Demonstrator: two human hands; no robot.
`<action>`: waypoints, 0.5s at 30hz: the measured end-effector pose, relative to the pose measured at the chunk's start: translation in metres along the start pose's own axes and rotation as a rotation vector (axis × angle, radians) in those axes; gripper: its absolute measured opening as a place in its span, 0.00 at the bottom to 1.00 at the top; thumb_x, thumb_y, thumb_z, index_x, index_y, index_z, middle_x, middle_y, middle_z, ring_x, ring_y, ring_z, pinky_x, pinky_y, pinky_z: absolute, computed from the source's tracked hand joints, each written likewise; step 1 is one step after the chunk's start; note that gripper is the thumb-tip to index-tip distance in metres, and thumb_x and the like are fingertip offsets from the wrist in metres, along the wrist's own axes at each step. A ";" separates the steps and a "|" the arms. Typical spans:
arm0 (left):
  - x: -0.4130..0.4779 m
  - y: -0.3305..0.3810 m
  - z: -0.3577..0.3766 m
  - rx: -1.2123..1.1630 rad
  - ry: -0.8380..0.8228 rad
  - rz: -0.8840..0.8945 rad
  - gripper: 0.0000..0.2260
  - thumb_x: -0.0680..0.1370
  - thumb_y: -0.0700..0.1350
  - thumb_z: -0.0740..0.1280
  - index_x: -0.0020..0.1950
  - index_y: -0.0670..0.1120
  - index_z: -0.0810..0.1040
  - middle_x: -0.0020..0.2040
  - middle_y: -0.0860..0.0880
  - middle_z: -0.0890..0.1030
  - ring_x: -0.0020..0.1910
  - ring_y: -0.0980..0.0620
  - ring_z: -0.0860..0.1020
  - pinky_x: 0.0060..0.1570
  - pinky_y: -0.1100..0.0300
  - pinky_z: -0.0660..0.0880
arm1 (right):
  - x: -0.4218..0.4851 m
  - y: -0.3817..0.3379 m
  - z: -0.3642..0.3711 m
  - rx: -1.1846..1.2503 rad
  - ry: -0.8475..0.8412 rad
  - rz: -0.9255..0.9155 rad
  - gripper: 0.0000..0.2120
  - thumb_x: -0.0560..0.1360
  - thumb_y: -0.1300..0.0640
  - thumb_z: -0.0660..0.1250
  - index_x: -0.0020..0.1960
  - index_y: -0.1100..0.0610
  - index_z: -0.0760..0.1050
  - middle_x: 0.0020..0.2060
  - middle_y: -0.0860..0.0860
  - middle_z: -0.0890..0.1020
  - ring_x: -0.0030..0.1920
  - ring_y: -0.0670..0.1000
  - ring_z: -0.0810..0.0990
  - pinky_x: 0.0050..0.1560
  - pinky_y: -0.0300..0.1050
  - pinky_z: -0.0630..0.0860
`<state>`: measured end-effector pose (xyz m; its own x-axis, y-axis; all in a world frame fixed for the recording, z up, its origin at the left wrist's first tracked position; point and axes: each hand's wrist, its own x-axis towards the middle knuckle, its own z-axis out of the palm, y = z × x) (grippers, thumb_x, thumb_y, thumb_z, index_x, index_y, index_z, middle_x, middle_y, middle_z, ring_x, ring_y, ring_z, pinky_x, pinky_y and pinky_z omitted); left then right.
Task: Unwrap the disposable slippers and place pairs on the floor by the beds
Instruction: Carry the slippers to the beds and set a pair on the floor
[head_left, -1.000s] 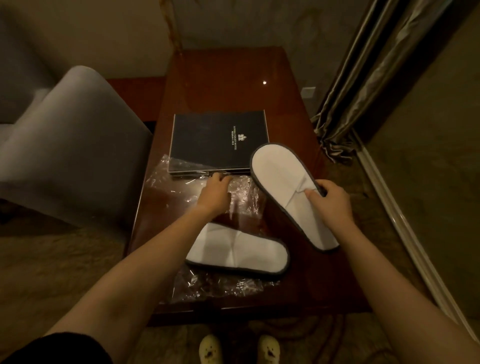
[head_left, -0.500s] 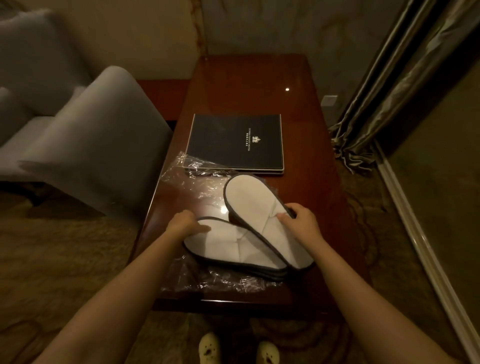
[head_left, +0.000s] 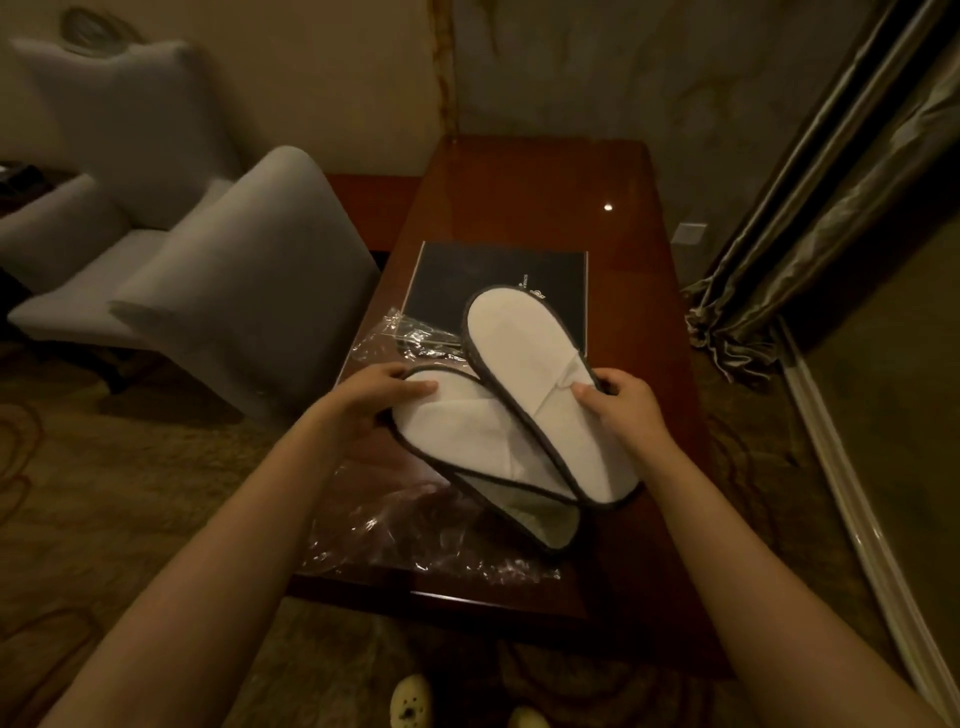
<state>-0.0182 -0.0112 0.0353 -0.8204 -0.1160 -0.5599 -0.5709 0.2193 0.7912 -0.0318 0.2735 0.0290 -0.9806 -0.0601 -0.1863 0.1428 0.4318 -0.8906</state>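
Two white disposable slippers with dark trim are held above the wooden table (head_left: 644, 322). My left hand (head_left: 371, 400) grips the left slipper (head_left: 457, 436) at its end. My right hand (head_left: 621, 410) pinches the right slipper (head_left: 524, 358) at its strap edge. The right slipper lies across the left one, so they overlap in a V shape. Crumpled clear plastic wrapping (head_left: 415, 525) lies on the table beneath them, with another piece (head_left: 400, 338) farther back.
A dark folder (head_left: 467, 275) lies on the table behind the slippers. Two grey upholstered chairs (head_left: 249, 270) stand at the left on patterned carpet. Curtains (head_left: 810, 197) hang at the right beside a baseboard. My shoes (head_left: 413, 701) show at the bottom edge.
Both slippers have been lifted off the table. The left hand moved from the wrapping to the lying slipper and raised it; the right slipper came over it.
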 end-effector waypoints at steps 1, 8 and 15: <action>-0.009 0.004 -0.006 -0.032 0.019 0.027 0.12 0.72 0.44 0.71 0.55 0.45 0.78 0.51 0.44 0.80 0.48 0.46 0.80 0.45 0.53 0.79 | 0.002 -0.012 0.001 0.019 -0.018 -0.023 0.13 0.75 0.55 0.65 0.59 0.57 0.76 0.50 0.50 0.78 0.48 0.49 0.75 0.38 0.38 0.67; -0.080 0.006 -0.090 -0.229 0.272 0.137 0.13 0.71 0.49 0.72 0.54 0.47 0.81 0.51 0.45 0.82 0.49 0.46 0.80 0.55 0.49 0.77 | 0.004 -0.114 0.045 0.081 -0.300 -0.135 0.01 0.74 0.53 0.66 0.46 0.47 0.75 0.42 0.45 0.80 0.44 0.48 0.79 0.41 0.44 0.73; -0.150 -0.025 -0.199 -0.725 0.325 0.137 0.07 0.72 0.47 0.69 0.47 0.47 0.82 0.41 0.47 0.85 0.39 0.49 0.84 0.39 0.54 0.82 | -0.016 -0.211 0.153 -0.045 -0.614 -0.311 0.13 0.75 0.49 0.64 0.53 0.56 0.78 0.50 0.56 0.82 0.51 0.57 0.79 0.55 0.56 0.74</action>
<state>0.1134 -0.1924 0.1485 -0.7889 -0.4346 -0.4345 -0.2506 -0.4181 0.8731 -0.0254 0.0454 0.1567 -0.7198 -0.6803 -0.1379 -0.1517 0.3481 -0.9251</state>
